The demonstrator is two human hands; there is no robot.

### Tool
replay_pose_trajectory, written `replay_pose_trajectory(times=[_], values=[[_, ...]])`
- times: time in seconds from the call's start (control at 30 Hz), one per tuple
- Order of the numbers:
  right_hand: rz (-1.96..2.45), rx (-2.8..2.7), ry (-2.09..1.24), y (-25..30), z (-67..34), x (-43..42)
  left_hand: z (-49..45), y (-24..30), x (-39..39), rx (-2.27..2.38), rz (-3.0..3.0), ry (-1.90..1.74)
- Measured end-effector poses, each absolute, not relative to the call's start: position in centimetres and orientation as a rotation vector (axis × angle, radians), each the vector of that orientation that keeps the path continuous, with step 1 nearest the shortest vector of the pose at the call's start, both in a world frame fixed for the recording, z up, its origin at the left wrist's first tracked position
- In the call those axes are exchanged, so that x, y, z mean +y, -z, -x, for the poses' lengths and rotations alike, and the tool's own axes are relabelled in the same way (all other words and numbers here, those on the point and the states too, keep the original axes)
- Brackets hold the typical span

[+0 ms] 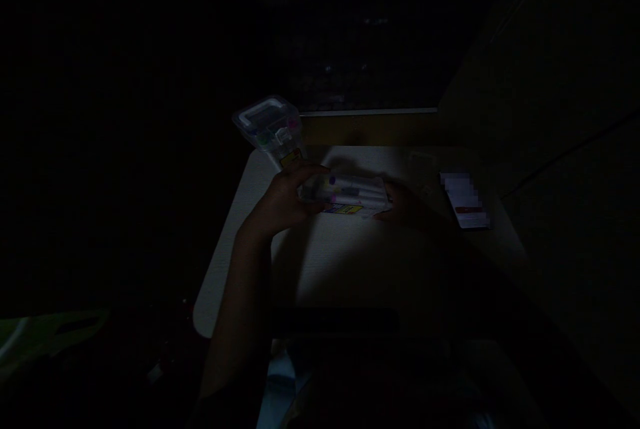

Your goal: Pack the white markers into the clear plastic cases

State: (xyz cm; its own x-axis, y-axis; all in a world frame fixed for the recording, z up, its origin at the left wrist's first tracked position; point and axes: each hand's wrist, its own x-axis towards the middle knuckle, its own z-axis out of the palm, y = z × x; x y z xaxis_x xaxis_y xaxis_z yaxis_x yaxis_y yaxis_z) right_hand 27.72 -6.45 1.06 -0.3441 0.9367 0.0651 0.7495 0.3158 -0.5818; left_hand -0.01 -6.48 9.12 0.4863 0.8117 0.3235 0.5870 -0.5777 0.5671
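Both hands hold a clear plastic box point(357, 190) on its side, low over the small table. Inside are white-barrelled things, probably marker pens, with purple, yellow and pink tips or caps. A yellow label runs along its near lower side. My left hand point(293, 199) grips the left end, thumb and fingers closed round it. My right hand point(403, 206) is closed on the right end and lies mostly in shadow. Just beyond my left hand stands a second clear plastic container point(270, 126) with a handled lid, coloured spots inside and a yellow label.
A phone point(465, 199) with a lit screen lies at the right of the pale table point(320, 269). Near the back right is a faint clear plastic piece point(423, 162), hard to make out. A dark wall rises behind the table. The surroundings are very dim.
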Motion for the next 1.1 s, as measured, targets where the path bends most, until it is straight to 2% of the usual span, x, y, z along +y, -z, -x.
replay_pose_trajectory(times=[0.2,0.57,0.9,1.1], values=[[1.684,-2.437,-0.298,-2.9,-26.7,-6.8,0.1,-9.1,-6.5,1.207,-2.476,-0.717],[1.543,-2.567,-0.176,-3.2,-26.2,-6.0,-0.7,-7.4,-6.3,1.432,-2.603,-0.301],[1.803,-2.433,-0.355,-3.1,-29.4,-6.8,2.7,-5.7,-6.0,1.564,-2.542,-0.214],[1.607,-2.461,-0.356,-2.4,-29.0,-6.5,0.6,-6.1,-6.5,1.558,-2.542,-0.190]])
